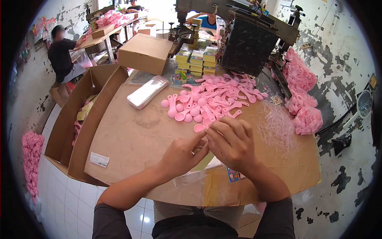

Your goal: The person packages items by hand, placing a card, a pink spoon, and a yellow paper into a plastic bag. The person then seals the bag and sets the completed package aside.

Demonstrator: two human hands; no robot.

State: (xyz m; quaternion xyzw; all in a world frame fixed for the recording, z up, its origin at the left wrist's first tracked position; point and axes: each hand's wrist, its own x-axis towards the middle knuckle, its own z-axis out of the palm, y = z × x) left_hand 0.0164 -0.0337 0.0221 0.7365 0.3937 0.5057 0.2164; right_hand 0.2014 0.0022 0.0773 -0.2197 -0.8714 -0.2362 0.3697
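My left hand [184, 155] and my right hand [232, 144] meet above the front of the cardboard-covered table [131, 155], fingertips pinched together. What they pinch is too small and too covered by fingers to make out. Just beyond the fingertips lies a pink measuring spoon [199, 128], its bowl turned up. Behind it spreads a heap of pink measuring spoons [215, 95]. Under my hands show a pale sheet [203, 162] and, by my right wrist, part of a colourful printed card [233, 175].
A stack of clear plastic bags [147, 92] lies left of the spoons. Behind are stacked small cards [196, 59], a closed carton [145, 51] and a black machine box [248, 44]. Plastic strips [278, 127] lie at right; an open carton [77, 159] stands left. Co-workers sit farther back.
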